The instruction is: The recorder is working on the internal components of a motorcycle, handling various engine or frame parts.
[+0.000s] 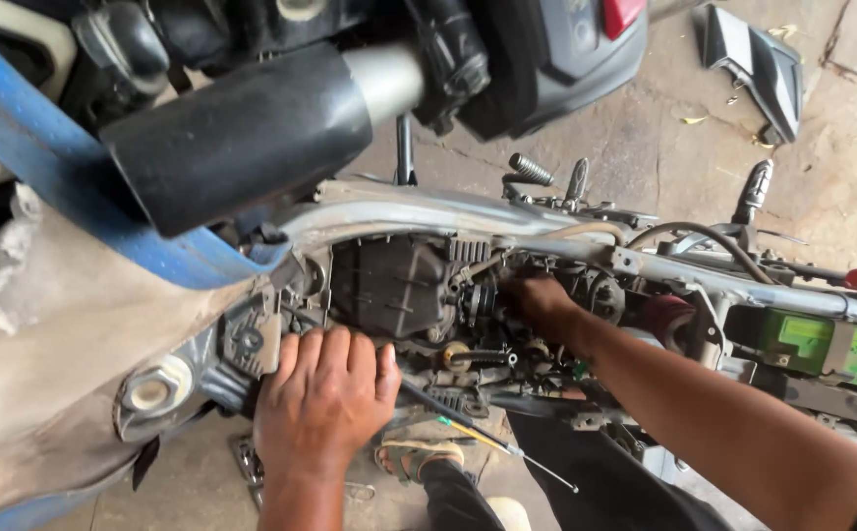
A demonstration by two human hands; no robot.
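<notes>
I look down on a stripped motorcycle with its silver frame tube (pixel 409 208) and dark engine block (pixel 389 287) exposed. My left hand (pixel 325 393) lies palm-down on the lower engine casing, fingers together, apparently holding nothing. My right hand (pixel 539 301) reaches deep among the carburettor parts and cables right of the engine; its fingers are curled and partly hidden, so what they grip cannot be seen. A thin screwdriver (pixel 478 433) with a black shaft lies slanted below the engine, between my two arms.
A black exhaust pipe (pixel 242 138) and a blue strap (pixel 45 167) cross the upper left. A green battery (pixel 827 344) sits in the frame at right. A black body panel (pixel 758 64) lies on the concrete floor. My sandalled foot (pixel 414 457) stands below.
</notes>
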